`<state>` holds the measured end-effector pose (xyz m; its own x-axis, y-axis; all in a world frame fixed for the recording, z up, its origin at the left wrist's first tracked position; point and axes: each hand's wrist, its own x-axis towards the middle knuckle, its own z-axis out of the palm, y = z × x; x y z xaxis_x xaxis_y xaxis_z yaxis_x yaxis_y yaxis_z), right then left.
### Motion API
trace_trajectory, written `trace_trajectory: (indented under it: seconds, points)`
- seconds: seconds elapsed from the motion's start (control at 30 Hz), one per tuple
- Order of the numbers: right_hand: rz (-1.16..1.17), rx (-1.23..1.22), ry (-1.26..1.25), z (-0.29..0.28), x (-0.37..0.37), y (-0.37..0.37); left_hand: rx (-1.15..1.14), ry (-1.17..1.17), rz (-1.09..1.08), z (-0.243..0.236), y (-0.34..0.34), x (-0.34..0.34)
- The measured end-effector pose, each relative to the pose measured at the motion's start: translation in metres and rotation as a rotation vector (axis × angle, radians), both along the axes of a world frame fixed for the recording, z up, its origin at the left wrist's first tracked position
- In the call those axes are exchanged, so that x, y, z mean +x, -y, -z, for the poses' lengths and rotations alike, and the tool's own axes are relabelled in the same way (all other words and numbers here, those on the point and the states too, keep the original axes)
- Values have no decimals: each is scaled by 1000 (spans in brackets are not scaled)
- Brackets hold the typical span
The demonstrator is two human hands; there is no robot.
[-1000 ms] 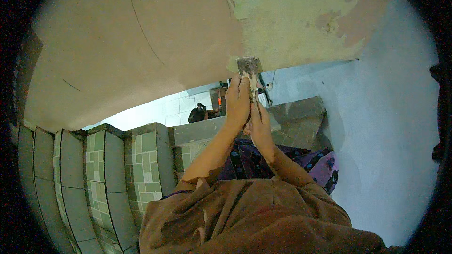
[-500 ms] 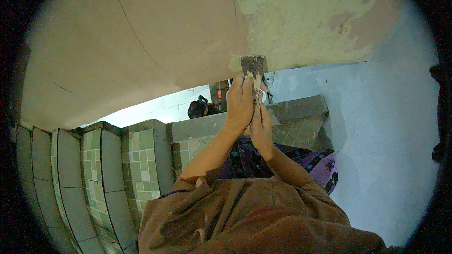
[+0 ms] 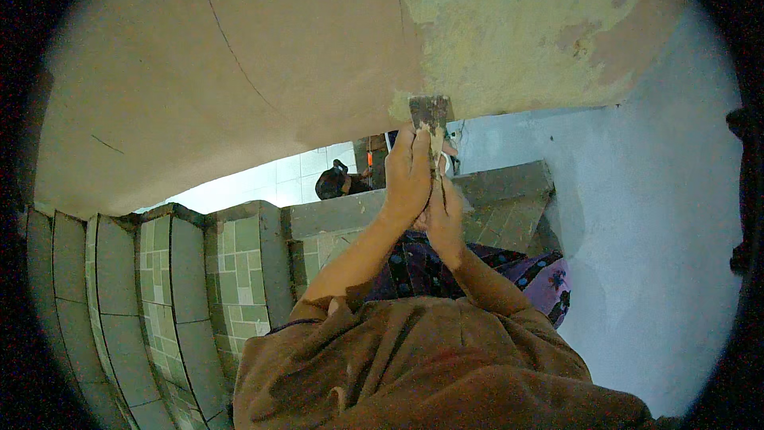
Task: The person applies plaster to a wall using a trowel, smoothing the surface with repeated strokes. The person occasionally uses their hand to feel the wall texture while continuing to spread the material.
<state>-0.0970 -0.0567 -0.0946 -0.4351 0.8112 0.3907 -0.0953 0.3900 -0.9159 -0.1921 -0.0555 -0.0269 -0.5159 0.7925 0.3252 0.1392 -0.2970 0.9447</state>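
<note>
One scraper (image 3: 430, 111) serves as my reference for all positions. Through the head view I observe its blade pointing away from the brown garment (image 3: 414, 358), with pale residue along the face. Left hand (image 3: 407, 175): grasping the scraper, fingers laid along it toward the blade. Right hand (image 3: 443, 215): closed on the lower part of the scraper, behind the left; its grip is partly hidden from me. The blade end overlaps the lower edge of a pinkish-beige surface (image 3: 278, 40); I cannot tell whether it makes contact. Beyond the scraper and to its right, a yellowish coat (image 3: 509, 40) covers part of that surface. Farther right of the scraper: pale blue wall (image 3: 660, 215). Left of the scraper: white tiled floor (image 3: 278, 183) and, nearer me, tiled stairs (image 3: 241, 263).
</note>
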Motion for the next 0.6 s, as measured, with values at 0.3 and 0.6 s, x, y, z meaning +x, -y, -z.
trace_trajectory:
  seconds: [0.3,0.6]
  points:
    - [37,223,25,38,-9,-10,48,10,-34,8,-1,-2]
    - [121,461,110,22,-11,-4,45,-59,-59,9,1,-9]
